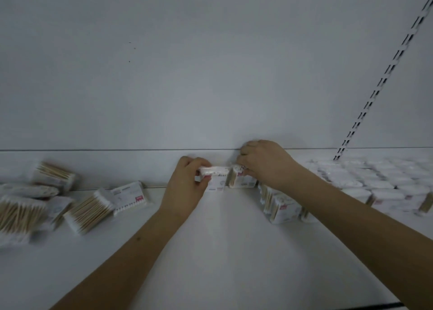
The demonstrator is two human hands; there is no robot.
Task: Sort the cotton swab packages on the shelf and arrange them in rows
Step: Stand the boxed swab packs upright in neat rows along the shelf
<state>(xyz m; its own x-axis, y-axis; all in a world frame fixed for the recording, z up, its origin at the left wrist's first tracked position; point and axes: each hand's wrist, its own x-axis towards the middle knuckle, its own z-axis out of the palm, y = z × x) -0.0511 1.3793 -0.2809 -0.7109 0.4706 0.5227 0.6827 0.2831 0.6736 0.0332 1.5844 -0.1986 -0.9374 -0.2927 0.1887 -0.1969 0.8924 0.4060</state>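
Observation:
On the white shelf, my left hand grips an upright cotton swab package by its left end, thumb in front. Right beside it stands another package, and my right hand grips that one from above and behind. Both packages stand side by side in the middle of the shelf. Rows of upright packages fill the shelf to the right, with one package at the row's near left end. Several loose packages lie scattered on the left.
The shelf's white back panel rises just behind my hands. A slotted metal upright runs diagonally at the right. A dark front edge of the shelf shows at the bottom right.

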